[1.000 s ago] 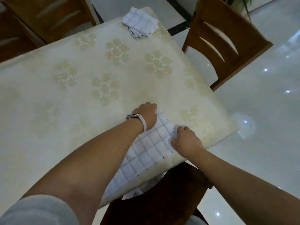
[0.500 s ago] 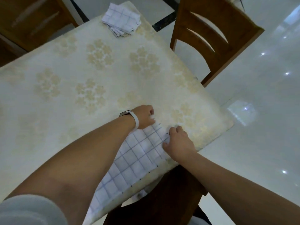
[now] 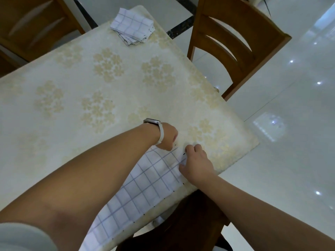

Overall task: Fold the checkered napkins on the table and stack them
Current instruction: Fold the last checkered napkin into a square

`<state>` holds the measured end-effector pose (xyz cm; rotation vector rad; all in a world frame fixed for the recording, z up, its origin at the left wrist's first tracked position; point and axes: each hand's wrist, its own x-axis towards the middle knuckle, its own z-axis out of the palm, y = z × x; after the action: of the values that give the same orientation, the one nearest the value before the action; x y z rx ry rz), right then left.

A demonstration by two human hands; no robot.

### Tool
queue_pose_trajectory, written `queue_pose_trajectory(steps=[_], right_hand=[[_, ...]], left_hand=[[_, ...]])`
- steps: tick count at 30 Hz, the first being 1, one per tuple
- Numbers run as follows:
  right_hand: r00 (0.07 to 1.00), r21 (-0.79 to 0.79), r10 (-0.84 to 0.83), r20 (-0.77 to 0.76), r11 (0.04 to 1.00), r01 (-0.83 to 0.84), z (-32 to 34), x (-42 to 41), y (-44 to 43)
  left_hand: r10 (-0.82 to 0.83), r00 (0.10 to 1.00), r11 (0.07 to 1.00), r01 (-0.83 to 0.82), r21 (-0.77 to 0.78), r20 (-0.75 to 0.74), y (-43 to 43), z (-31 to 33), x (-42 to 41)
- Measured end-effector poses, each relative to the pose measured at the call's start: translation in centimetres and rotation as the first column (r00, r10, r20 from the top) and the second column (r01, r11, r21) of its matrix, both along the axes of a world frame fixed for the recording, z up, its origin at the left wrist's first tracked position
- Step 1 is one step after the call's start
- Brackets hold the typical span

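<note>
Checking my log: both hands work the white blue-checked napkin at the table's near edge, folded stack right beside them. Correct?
No: the head view shows the folded stack of white blue-checked napkins at the far corner of the cream floral table, not beside them.

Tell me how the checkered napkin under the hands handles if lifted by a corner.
Probably floppy: the napkin lies limp on the table and wrinkles by the right hand. Likely light: thin cloth, like the low folded stack. May slide; the left hand holds its far corner.
</note>
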<state>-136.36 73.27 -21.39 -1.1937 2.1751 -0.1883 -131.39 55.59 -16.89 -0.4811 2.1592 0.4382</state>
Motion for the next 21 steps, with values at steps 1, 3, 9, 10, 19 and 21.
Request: queue_pose_trajectory(steps=[1,3,9,10,19,21], right_hand=[[1.000,-0.001,0.003,0.002,1.000,-0.003,0.0,0.0,-0.1],[1.000,-0.016,-0.001,0.017,1.000,0.001,-0.1,0.0,-0.2],[0.983,-0.043,-0.075,0.166,0.996,0.083,0.6,-0.2,-0.6],[0.976,-0.040,-0.087,0.201,0.994,0.097,0.8,-0.2,-0.8],[0.980,-0.101,-0.108,0.165,0.987,0.126,4.6,-2.5,-4.1],[0.988,-0.132,-0.093,0.120,0.985,0.109,6.1,-2.8,-5.3]], left_hand=[[-0.055,0.998,0.998,0.056,-0.037,0.016,0.0,0.1,-0.1],[-0.130,0.991,0.988,0.131,-0.078,0.023,0.2,0.5,-0.1],[-0.033,0.993,0.999,0.031,-0.020,-0.111,-0.8,1.9,1.3],[-0.015,0.993,1.000,0.014,-0.007,-0.116,-1.1,2.0,1.6],[-0.082,0.916,0.972,-0.014,-0.235,-0.393,-4.2,4.0,4.7],[-0.120,0.883,0.949,-0.032,-0.313,-0.454,-4.8,5.1,5.2]])
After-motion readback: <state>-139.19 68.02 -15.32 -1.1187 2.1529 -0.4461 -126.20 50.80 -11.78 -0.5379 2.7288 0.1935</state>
